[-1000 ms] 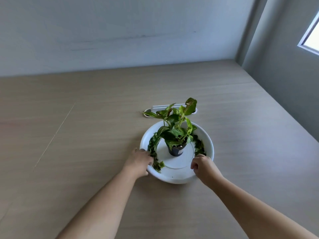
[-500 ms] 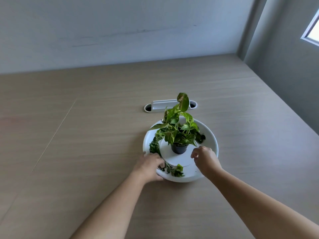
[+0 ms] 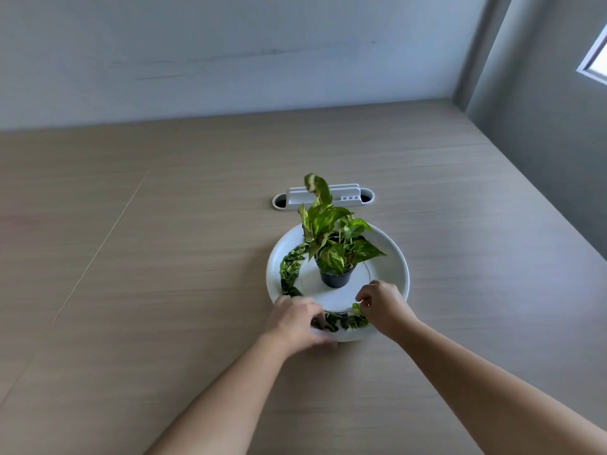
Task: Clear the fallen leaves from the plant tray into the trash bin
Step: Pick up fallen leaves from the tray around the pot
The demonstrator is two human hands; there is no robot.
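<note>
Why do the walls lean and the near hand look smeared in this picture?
Head view: the wide-angle lens bends the wall corner and splays the forearms outward. The left hand is motion-blurred at its fingertips, while the potted plant stays fairly sharp. Daylight enters from the window at upper right; shadows are soft.

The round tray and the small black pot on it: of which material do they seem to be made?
The tray looks like white plastic or perhaps glazed ceramic: smooth, evenly coloured, with a soft sheen and a moulded rim; the picture cannot settle which. The pot looks like thin black plastic, matte, with a plain rolled lip, as nursery pots have.
</note>
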